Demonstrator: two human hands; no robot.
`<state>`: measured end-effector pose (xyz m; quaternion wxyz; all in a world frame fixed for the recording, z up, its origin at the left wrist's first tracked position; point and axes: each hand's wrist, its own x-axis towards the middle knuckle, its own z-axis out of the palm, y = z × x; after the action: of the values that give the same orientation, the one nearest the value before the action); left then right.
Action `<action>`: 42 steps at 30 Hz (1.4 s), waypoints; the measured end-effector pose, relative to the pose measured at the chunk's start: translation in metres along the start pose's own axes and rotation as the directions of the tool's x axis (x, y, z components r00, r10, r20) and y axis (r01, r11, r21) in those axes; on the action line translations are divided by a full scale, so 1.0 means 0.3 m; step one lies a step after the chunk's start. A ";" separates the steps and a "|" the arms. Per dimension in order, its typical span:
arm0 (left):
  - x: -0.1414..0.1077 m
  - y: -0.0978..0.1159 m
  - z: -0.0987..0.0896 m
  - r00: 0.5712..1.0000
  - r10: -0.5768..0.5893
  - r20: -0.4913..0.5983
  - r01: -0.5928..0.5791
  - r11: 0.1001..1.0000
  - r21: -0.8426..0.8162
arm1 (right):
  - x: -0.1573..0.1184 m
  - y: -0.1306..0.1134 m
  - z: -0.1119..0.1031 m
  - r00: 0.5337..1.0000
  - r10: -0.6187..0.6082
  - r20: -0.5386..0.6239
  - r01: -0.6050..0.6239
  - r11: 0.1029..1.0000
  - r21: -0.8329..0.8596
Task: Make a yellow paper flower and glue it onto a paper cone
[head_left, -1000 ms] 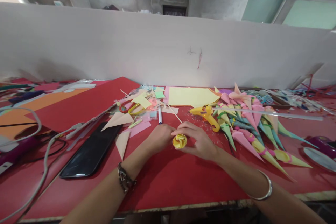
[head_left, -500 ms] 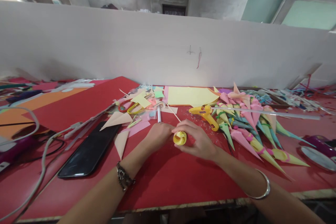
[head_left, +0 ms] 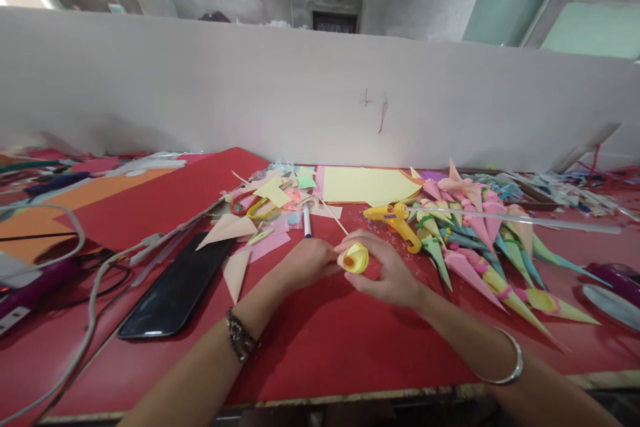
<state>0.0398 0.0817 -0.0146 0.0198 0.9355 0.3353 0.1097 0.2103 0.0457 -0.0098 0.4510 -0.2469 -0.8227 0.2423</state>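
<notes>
In the head view, my right hand (head_left: pixel 387 270) curls its fingers and thumb around a yellow paper flower (head_left: pixel 357 258), rolled in layers with its open end facing me. My left hand (head_left: pixel 311 263) is closed at the flower's left side; its fingertips are pinched against the paper and partly hidden. Just beyond my right fingers a thin pale stick (head_left: pixel 334 215) slants away; whether it joins the flower is hidden. A white marker (head_left: pixel 307 221) with a dark tip lies beyond my left hand. Right of it rests a yellow glue gun (head_left: pixel 397 221).
Several pastel paper cones (head_left: pixel 475 240) are heaped on the right. Left lie a black phone (head_left: pixel 175 293), paper scraps (head_left: pixel 227 228), scissors with yellow and red handles (head_left: pixel 260 208) and a white cable (head_left: pixel 93 300). Pale yellow sheets (head_left: pixel 367 185) lie before the grey partition (head_left: pixel 250 93).
The flower has turned in my hands, from a swirled top facing me to a more open, tilted side. Both hands stay close together around it. The whole view has shifted slightly.
</notes>
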 end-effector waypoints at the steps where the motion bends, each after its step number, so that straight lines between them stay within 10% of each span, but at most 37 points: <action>1: 0.000 0.001 0.005 1.000 0.010 0.001 -0.010 1.000 -0.004 | 0.000 0.002 0.000 1.000 0.003 -0.001 -0.003 1.000 0.010; 42: 0.015 0.012 -0.002 0.998 0.065 0.005 -0.066 0.995 0.078 | 0.004 -0.006 0.004 0.994 -0.064 0.083 0.071 0.994 -0.082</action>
<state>0.0454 0.0817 -0.0127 -0.0198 0.9462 0.3084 0.0959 0.2084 0.0449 -0.0086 0.4146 -0.2277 -0.8577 0.2015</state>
